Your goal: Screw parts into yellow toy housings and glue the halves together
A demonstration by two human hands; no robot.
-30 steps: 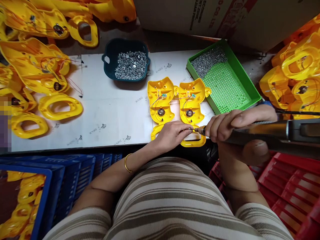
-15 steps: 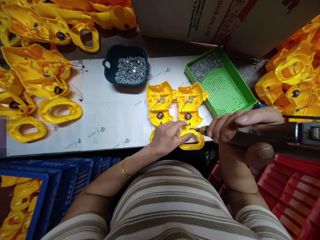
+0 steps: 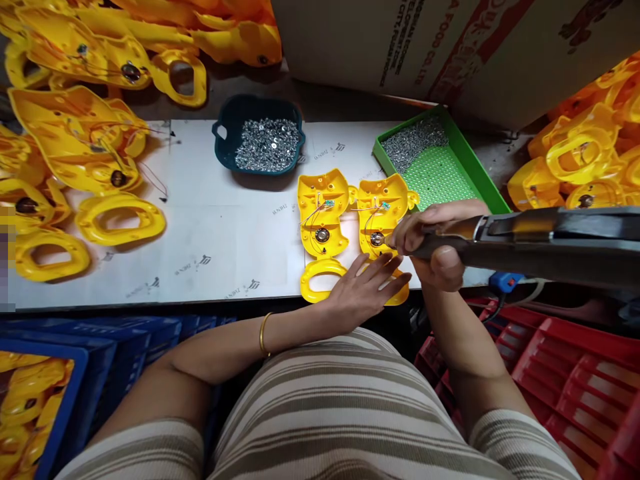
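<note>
Two yellow plastic shells lie side by side near the table's front edge, the left shell (image 3: 324,200) and the right shell (image 3: 383,197), each with wires, a small green board and a round dark part. Below the left one is a yellow ring (image 3: 314,280). My left hand (image 3: 363,290) rests with fingers spread over the second ring (image 3: 400,293), partly hiding it. My right hand (image 3: 430,240) is wrapped round a dark power screwdriver (image 3: 530,240), its tip at the lower part of the right shell, partly hidden by fingers.
A dark teal bowl (image 3: 220,150) and a green tray (image 3: 480,170) hold small metal parts behind the shells. More yellow shells (image 3: 75,133) lie at left and right. A large carton (image 3: 360,47) stands at the back. Blue crates (image 3: 80,387) and red crates (image 3: 555,360) flank my body.
My left hand has opened from a pinch and spread over the right ring. My right hand and the screwdriver have moved left and slightly up, onto the right shell.
</note>
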